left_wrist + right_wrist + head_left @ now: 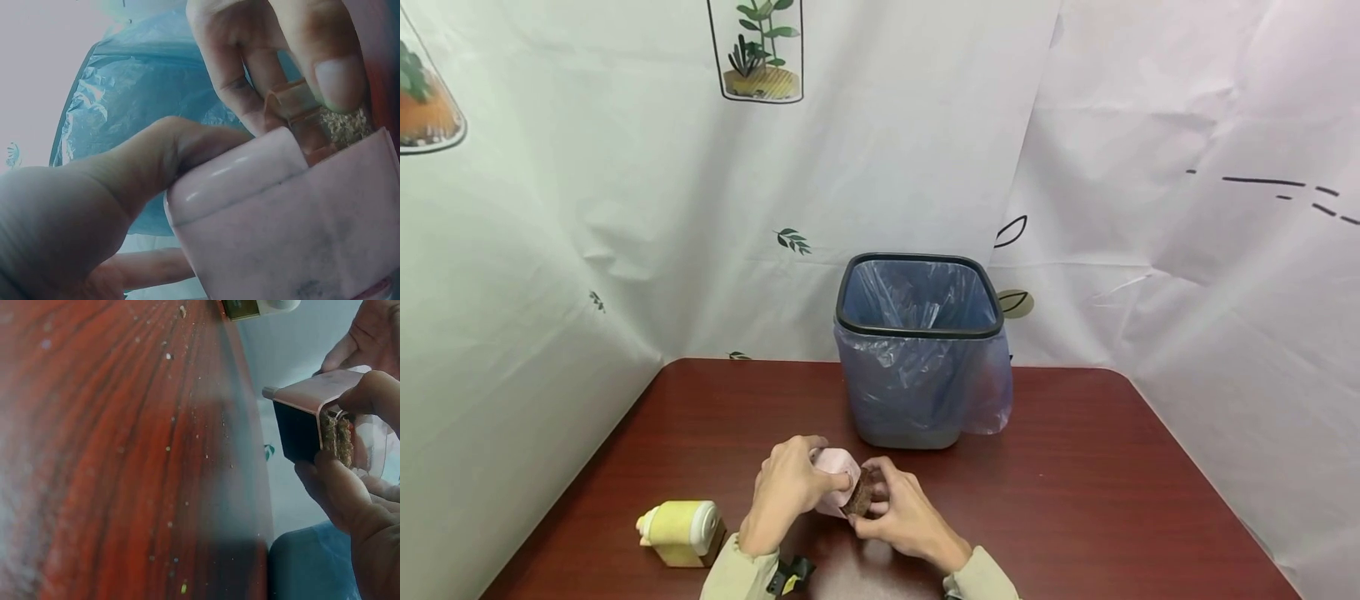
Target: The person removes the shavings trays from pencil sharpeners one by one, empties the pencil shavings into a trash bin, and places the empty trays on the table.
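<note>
My left hand [790, 483] grips a pink pencil sharpener [835, 477] above the table, its thumb lying across the casing. On the sharpener's right side, my right hand [906, 512] pinches a see-through shavings drawer [859, 496] between thumb and fingers. Brown shavings [350, 127] fill part of the drawer, which sits partly out of the pink casing [294, 219] in the left wrist view. The right wrist view shows the sharpener's dark end face [297, 431] and the shavings beside my fingers. Some of the drawer is hidden by my hands.
A bin [919, 333] with a dark rim and bluish plastic liner stands behind my hands. To the left sits a yellow sharpener-like box [681, 532] with a white round part. Small crumbs dot the reddish wooden table [125, 456]. White printed cloth [700, 208] hangs around the table.
</note>
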